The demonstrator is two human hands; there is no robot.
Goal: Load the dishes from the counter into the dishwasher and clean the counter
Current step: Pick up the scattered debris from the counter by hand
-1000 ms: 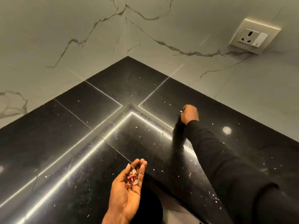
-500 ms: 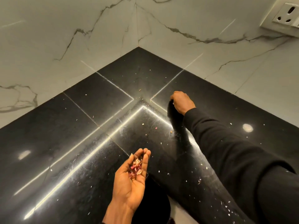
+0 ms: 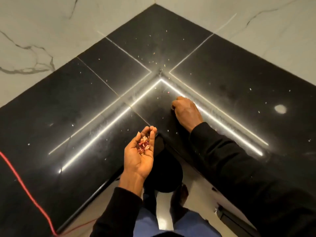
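Note:
The black stone counter [image 3: 82, 103] forms an inside corner, and pale crumbs [image 3: 153, 61] lie scattered over it, thickest near the tile joint at the back. My left hand [image 3: 139, 159] hovers palm up at the counter's front edge. It is cupped round a small heap of pink and white food scraps [image 3: 143, 145]. My right hand [image 3: 186, 112] rests knuckles up on the counter, just right of the bright light reflection. Its fingers are curled under, and a tiny white bit lies at its fingertips. No dishes are in view.
White marble walls [image 3: 34, 31] close the corner at the back. A red cord [image 3: 20, 183] crosses the counter at the lower left and drops to the pale floor [image 3: 164, 219]. My legs and a bare foot [image 3: 181, 194] show below the counter edge.
My right hand has drawn back from deep in the corner toward the front edge. The view has tilted down, so the wall socket is out of sight. My left hand stays cupped with the scraps.

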